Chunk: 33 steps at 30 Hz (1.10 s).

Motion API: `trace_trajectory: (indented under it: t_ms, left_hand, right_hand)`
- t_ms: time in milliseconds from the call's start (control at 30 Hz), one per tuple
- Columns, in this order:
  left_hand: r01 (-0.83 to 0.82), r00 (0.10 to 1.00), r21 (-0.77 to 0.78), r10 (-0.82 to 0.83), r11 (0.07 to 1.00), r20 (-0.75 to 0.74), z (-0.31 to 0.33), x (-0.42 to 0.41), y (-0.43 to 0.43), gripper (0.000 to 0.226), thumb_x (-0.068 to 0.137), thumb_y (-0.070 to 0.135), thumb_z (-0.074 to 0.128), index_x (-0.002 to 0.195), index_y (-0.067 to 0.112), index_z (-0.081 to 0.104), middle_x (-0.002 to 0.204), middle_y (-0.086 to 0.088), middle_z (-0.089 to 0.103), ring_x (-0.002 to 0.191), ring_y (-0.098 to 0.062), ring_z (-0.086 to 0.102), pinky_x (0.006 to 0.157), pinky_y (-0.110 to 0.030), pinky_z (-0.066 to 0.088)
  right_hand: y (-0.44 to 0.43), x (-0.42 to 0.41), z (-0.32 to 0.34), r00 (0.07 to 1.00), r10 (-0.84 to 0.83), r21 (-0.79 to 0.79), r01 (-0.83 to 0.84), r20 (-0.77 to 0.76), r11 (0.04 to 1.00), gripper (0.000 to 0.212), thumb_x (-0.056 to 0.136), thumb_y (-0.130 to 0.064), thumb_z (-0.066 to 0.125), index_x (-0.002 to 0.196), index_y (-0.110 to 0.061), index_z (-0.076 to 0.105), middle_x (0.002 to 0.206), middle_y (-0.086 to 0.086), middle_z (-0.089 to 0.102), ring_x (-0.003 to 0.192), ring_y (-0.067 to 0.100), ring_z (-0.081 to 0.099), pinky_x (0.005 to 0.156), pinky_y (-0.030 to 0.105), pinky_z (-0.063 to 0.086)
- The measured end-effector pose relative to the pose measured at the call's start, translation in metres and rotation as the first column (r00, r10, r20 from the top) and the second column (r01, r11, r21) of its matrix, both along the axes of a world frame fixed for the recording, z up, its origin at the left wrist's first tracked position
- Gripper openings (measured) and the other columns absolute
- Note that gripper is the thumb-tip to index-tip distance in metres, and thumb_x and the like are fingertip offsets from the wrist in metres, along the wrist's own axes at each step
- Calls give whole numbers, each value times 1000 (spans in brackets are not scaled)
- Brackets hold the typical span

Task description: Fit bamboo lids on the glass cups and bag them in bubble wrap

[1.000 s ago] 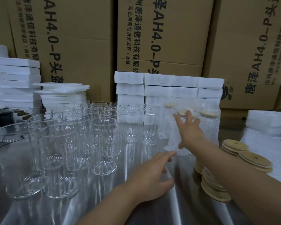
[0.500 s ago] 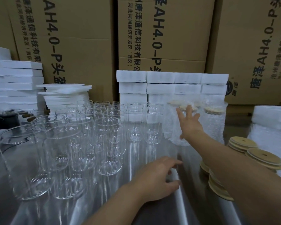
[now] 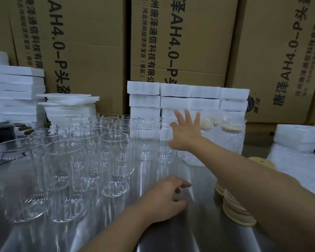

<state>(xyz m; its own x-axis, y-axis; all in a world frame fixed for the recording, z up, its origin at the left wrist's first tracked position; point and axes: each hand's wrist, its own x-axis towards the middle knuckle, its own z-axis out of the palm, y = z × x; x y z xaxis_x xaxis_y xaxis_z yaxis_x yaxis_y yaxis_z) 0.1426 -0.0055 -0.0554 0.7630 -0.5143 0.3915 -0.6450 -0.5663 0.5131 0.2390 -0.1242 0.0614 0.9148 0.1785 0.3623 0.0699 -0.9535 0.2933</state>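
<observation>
Bamboo lids (image 3: 233,210) sit stacked lower right, under the right forearm; the left hand (image 3: 162,199) rests loosely curled and empty, nearest the upright bare cups (image 3: 115,164) just to its left. Higher up, the right hand (image 3: 186,131) spreads wide, empty, before the wrapped cups (image 3: 229,140).

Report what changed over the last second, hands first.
The right hand came off the bubble-wrapped lidded glass cup at the back. Its fingers are now spread open, and it has drifted left toward the bare clear glass cups. The left hand stayed resting on the shiny metal table, fingers loosely curled. The round bamboo lids and white foam blocks did not move.
</observation>
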Motion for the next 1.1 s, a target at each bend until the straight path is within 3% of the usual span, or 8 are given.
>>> trace_trajectory:
  t_ms: [333, 433, 533, 667, 767, 900, 1000, 1100]
  left_hand:
    - [-200, 980, -66, 199, 978, -9, 0, 8, 1, 32, 84, 28, 66, 116, 27, 63, 122, 9, 53, 109, -6, 53, 90, -19, 42]
    - [-428, 904, -239, 419, 872, -90, 4, 9, 4, 31, 77, 27, 71, 100, 33, 51, 116, 11, 51, 105, -11, 56, 83, -25, 43]
    - [-489, 871, -379, 415, 786, -264, 5, 11, 6, 66, 74, 28, 80, 119, 29, 33, 120, 8, 49, 97, -14, 58, 69, -23, 40]
    - [-492, 846, -324, 358, 808, -395, 5, 11, 6, 114, 74, 32, 80, 153, 22, -2, 136, 1, 52, 105, -10, 56, 73, -19, 36]
    - [-428, 866, -329, 278, 842, -416, 6, 10, 3, 99, 83, 23, 73, 155, 15, 5, 130, 6, 39, 90, 16, 46, 58, 0, 34]
    - [-438, 877, -411, 279, 800, -390, 4, 15, 0, 74, 73, 17, 73, 130, -13, 36, 107, -32, 55, 94, -44, 57, 62, -35, 49]
    - [-460, 844, -501, 186, 733, -502, 4, 11, 1, 100, 64, 3, 85, 145, 13, 28, 122, -13, 59, 109, -28, 62, 89, -42, 54]
    - [-485, 822, -522, 163, 702, -545, 6, 6, 2, 108, 67, 3, 84, 150, 26, 18, 125, 0, 52, 107, -13, 57, 78, -25, 52]
  right_hand:
    - [1, -38, -26, 963, 203, 199, -237, 178, 951, 8, 89, -33, 60, 94, -27, 62, 157, -1, 19, 147, 29, -2, 111, 59, -15]
    - [8, -68, -52, 841, 267, 548, -516, 471, 658, 15, 86, -20, 67, 78, -23, 55, 156, -3, 21, 146, 23, 7, 119, 39, 5]
    - [12, -97, -72, 717, 245, 583, -682, 653, 442, 21, 83, -16, 71, 75, -25, 53, 150, -12, 26, 140, 8, 15, 102, -2, 7]
    - [13, -115, -88, 696, 266, 633, -717, 667, 291, 19, 78, -15, 74, 71, -24, 58, 143, -24, 25, 138, 0, 21, 108, 16, 16]
    - [19, -123, -87, 673, 262, 652, -738, 692, 171, 21, 75, -23, 71, 74, -34, 53, 144, -19, 28, 138, 5, 28, 113, 26, 25]
    - [16, -121, -84, 706, 234, 736, -674, 669, -70, 52, 71, -45, 67, 116, -36, 43, 143, -8, 32, 129, 5, 41, 107, 18, 33]
    - [11, -116, -85, 761, 298, 817, -539, 577, -205, 68, 65, -55, 67, 123, -37, 37, 130, -9, 48, 121, -3, 48, 102, 17, 36]
    - [6, -108, -89, 796, 327, 860, -456, 510, -231, 68, 60, -59, 67, 119, -39, 41, 123, -11, 52, 116, -4, 51, 104, 26, 40]
